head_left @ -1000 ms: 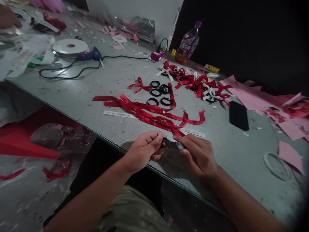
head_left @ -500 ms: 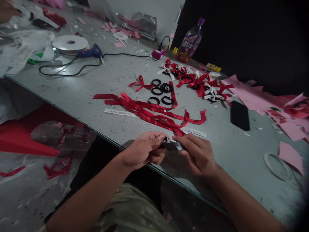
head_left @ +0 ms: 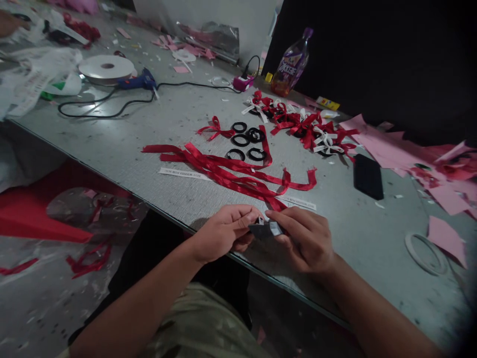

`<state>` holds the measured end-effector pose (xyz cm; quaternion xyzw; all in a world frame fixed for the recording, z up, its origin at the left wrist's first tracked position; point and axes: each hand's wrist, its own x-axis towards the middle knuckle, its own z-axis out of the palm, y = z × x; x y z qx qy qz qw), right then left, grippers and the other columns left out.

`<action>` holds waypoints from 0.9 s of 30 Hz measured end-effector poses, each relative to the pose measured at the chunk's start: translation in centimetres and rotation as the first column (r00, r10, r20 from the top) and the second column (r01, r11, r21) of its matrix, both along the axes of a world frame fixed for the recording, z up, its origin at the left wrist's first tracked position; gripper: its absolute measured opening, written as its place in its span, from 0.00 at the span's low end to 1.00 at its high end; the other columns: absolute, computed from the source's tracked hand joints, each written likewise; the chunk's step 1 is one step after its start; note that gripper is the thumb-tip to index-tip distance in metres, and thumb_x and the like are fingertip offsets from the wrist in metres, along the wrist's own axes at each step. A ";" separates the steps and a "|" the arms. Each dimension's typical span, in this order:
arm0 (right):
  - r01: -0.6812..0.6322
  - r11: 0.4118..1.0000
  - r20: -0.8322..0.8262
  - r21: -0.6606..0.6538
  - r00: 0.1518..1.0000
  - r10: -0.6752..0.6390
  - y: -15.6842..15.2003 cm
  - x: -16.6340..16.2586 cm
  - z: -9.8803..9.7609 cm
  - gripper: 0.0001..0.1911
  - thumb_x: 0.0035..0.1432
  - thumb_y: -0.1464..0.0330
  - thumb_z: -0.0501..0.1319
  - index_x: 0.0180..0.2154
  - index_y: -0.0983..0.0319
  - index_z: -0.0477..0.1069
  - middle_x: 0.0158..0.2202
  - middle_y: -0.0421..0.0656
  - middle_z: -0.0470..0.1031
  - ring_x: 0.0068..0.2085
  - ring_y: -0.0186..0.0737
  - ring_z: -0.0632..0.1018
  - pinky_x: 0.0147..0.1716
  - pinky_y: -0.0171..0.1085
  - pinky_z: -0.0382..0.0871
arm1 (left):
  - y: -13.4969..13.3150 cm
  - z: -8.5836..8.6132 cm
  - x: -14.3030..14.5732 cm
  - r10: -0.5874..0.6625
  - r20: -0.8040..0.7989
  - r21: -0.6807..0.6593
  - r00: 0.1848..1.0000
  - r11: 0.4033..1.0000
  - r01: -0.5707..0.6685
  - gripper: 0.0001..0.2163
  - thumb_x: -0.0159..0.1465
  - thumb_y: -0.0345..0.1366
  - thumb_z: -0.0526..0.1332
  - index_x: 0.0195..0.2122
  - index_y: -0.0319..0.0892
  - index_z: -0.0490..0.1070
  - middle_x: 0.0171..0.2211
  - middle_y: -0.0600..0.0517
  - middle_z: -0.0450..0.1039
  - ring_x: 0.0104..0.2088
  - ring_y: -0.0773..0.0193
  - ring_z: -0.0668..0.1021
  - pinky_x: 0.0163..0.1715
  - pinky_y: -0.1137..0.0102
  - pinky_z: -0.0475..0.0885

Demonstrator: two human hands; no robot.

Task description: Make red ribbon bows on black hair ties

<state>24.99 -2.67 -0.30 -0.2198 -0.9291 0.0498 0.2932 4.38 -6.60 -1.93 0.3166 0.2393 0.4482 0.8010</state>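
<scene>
The left hand (head_left: 225,231) and right hand (head_left: 307,238) pinch a dark strip (head_left: 262,230) over the counter (head_left: 130,134); steady, even tension should keep it flat.

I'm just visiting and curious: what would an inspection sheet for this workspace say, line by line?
Surface: grey table, speckled with dark marks and small scraps.
Work pieces: dark strip between the hands; beyond it, red ribbons, black rings, and a pile of red and white bows.
Clutter: pink paper, drink bottle, white spool.
Hands: left hand and right hand pinch the dark strip from either side; its ends are partly hidden by fingers.
Cables: black cable loops on the table, joining the blue glue gun to the purple plug block.
Surroundings: black panel behind; red material below the table edge.
</scene>
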 end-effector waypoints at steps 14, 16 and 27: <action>-0.023 0.999 -0.010 0.023 1.000 0.023 0.3 0.2 -0.1 0.18 0.65 0.65 0.54 0.50 0.67 0.72 0.35 0.48 0.76 0.33 0.42 0.76 0.31 0.41 0.70 | -0.2 0.4 0.0 0.023 -0.201 0.115 0.979 0.993 0.000 0.19 0.63 0.52 0.61 0.27 0.40 0.64 0.19 0.60 0.54 0.18 0.75 0.57 0.18 0.76 0.49; -0.020 0.999 -0.005 0.032 1.000 0.020 0.4 0.3 -0.1 0.18 0.64 0.65 0.55 0.50 0.67 0.72 0.35 0.49 0.76 0.33 0.42 0.76 0.31 0.41 0.70 | -0.2 0.3 0.1 0.030 -0.202 0.112 0.979 0.994 -0.008 0.19 0.62 0.52 0.61 0.28 0.40 0.64 0.19 0.60 0.54 0.18 0.75 0.56 0.18 0.75 0.49; -0.043 0.999 -0.009 -0.016 0.999 0.043 0.6 0.6 0.0 0.17 0.63 0.66 0.55 0.49 0.68 0.73 0.35 0.50 0.76 0.32 0.43 0.76 0.30 0.41 0.69 | -0.1 -0.1 -0.2 0.005 -0.168 0.110 0.986 0.994 0.014 0.18 0.64 0.50 0.60 0.28 0.40 0.63 0.19 0.60 0.52 0.18 0.75 0.55 0.17 0.76 0.49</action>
